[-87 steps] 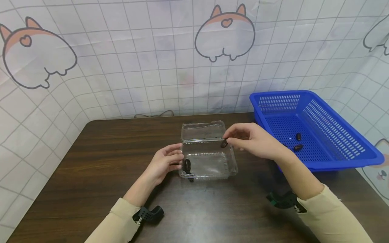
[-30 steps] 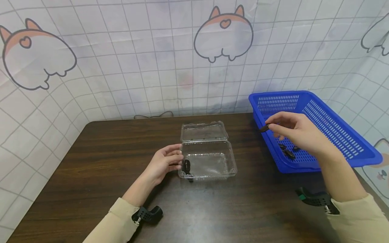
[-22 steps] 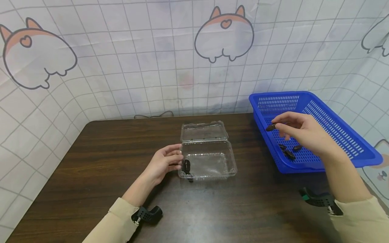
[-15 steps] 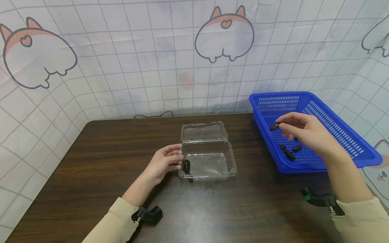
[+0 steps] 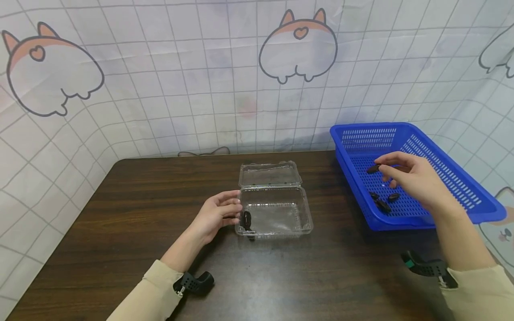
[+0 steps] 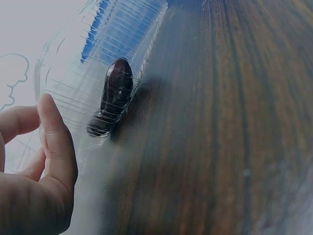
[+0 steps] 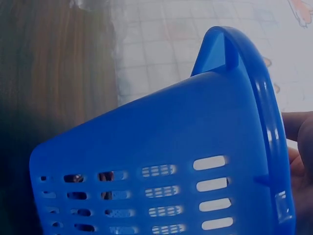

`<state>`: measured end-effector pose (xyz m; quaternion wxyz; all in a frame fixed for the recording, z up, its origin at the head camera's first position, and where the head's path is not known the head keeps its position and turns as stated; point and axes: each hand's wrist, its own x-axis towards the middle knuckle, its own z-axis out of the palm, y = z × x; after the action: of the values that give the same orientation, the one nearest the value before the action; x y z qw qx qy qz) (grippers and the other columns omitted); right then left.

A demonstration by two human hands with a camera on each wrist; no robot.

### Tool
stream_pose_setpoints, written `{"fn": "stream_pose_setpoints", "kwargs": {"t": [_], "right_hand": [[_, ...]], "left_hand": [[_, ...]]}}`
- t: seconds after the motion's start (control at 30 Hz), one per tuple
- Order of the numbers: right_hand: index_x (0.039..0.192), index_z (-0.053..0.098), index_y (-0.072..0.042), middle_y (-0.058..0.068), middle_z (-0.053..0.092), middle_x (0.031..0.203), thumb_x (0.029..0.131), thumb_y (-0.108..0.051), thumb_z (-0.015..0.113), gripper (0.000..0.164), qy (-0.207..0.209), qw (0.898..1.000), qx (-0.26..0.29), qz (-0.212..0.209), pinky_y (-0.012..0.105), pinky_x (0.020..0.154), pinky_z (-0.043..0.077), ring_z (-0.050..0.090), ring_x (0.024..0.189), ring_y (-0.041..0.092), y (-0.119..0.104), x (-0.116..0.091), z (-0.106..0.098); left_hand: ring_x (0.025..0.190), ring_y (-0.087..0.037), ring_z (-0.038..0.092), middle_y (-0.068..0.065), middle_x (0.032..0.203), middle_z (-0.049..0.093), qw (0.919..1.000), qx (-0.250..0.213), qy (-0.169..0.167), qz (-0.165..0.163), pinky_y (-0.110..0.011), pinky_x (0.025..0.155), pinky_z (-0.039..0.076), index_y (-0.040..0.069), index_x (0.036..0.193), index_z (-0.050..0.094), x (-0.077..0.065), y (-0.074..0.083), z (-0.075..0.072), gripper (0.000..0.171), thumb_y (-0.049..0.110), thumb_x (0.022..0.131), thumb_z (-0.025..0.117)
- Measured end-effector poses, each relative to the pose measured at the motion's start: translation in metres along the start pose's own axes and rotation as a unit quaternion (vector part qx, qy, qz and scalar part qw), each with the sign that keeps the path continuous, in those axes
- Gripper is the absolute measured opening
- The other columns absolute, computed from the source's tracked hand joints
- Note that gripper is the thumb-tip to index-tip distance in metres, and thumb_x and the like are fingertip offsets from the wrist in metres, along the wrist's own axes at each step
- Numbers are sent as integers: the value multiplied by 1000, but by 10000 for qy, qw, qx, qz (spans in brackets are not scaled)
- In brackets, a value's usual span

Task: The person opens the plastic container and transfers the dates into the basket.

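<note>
My right hand (image 5: pixel 415 178) pinches a dark brown oval date (image 5: pixel 373 169) between thumb and fingertips, over the inside of the blue basket (image 5: pixel 462 171). Below it, several more dates (image 5: pixel 383 205) lie on the basket floor. Part of that hand (image 7: pixel 301 147) shows at the right edge of the right wrist view, behind the basket rim. My left hand (image 5: pixel 214 214) rests its fingertips against the left side of a clear plastic clamshell box (image 5: pixel 277 214), lid (image 5: pixel 269 174) folded back. Dates (image 6: pixel 116 85) sit at the box's near left corner, glossy through its ribbed wall.
A dark wooden table (image 5: pixel 140 214) bears the box and the basket. Behind it hangs a white gridded cloth (image 5: pixel 180 80) with cartoon prints. A thin cord (image 5: pixel 204 154) lies at the table's back edge. A black wrist mount (image 5: pixel 194 283) sits below the left hand.
My right hand has carried the date from the box's right side over to the basket and further right across its rim. The left hand stays at the box.
</note>
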<state>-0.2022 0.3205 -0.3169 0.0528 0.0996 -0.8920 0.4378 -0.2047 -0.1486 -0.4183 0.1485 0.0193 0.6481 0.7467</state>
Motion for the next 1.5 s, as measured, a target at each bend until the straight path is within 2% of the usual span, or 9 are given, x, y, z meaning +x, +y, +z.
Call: {"fn": "stream_pose_setpoints", "kwargs": {"t": [0.17,0.4,0.67,0.8,0.93,1.1,1.3,1.5], "right_hand": [[128,63,-4,-4,66,103,107,-25,59,30,93,9999,-34,65,24,65,54,63,84,15,1,-1,0],[129,64,-7,3,65,104,106,-33,59,35,144,9997,-105,181,28,65,54,63,84,20,-6,-3,1],[127,66,-11,12,64,100,106,-33,60,31,-15,9999,-121,-63,31,59,51,62,78,23,-25,1,11],[131,64,-9,14,65,113,106,-28,61,32,-174,9991,-172,-332,28,64,55,65,85,24,-35,4,19],[135,61,-7,14,63,125,106,-25,61,34,-310,9982,-165,-482,27,71,58,67,90,21,-43,7,28],[136,60,-6,14,64,121,106,-22,60,34,-440,9963,-253,-694,30,70,59,65,87,23,-51,9,35],[132,63,-10,13,67,119,105,-25,62,31,-470,9968,-194,-618,30,71,58,66,90,25,-59,11,41],[131,63,-10,11,67,112,106,-26,62,30,-769,9934,-84,-841,31,70,58,65,84,25,-60,14,53]], "left_hand": [[79,-14,64,-4,105,61,10000,15,-22,0,-27,69,59,-3,147,49,1,-1,-1,51,-2,98,65],[78,-15,64,-4,104,61,10000,45,-36,20,-27,69,59,-3,146,49,0,1,-1,51,-1,98,65],[77,-15,64,-3,104,62,10000,24,-20,12,-27,69,59,-3,146,49,0,1,0,51,-2,98,65],[77,-15,64,-4,104,61,10000,21,-19,22,-27,69,59,-3,146,49,0,1,0,51,-2,98,65],[77,-15,64,-4,103,61,10000,11,-19,37,-27,69,59,-3,147,49,0,1,0,51,-3,98,65],[77,-15,64,-4,104,61,10000,2,-35,27,-28,69,59,-3,146,49,0,0,1,51,-2,98,65],[77,-15,64,-4,104,61,10000,-10,-34,24,-28,69,59,-3,147,49,0,0,1,51,-2,98,65],[78,-14,63,-4,104,61,10000,5,-18,22,-27,69,59,-3,147,49,0,0,0,51,-2,98,65]]}}
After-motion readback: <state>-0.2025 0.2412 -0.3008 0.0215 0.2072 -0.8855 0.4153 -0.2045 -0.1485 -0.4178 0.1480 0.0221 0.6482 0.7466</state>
